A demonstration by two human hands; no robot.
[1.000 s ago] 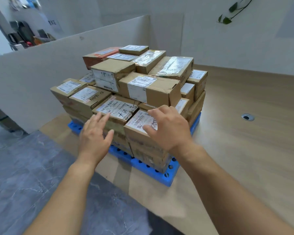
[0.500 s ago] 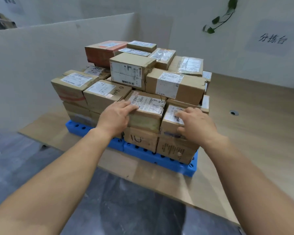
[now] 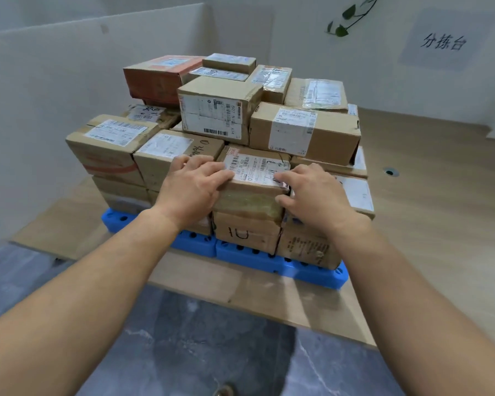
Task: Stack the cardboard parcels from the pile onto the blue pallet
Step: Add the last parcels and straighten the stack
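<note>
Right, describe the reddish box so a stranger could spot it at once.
Start at the blue pallet stacked with parcels. Go to the top layer, far left corner, nearest the white partition. The reddish box sits there: the only one with orange-red sides, its neighbours being plain brown.

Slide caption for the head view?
Left hand and right hand grip a labelled front parcel stacked on the blue pallet.
</note>
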